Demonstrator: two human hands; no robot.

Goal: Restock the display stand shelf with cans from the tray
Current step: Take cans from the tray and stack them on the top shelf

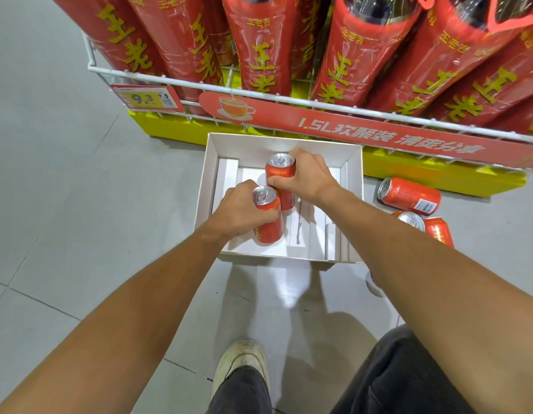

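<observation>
Both hands are down in the white tray [206, 186], which sits on the floor below the display stand shelf [259, 96]. The left hand [243, 209] is curled round the near can [269, 231], and the right hand [311, 177] wraps the far can [281, 172]. The two cans stand close together, apparently touching. Risk: raised together, they may knock, or strike the overhanging wire rim. Loose cans [408, 196] on the floor at right could roll underfoot.
</observation>
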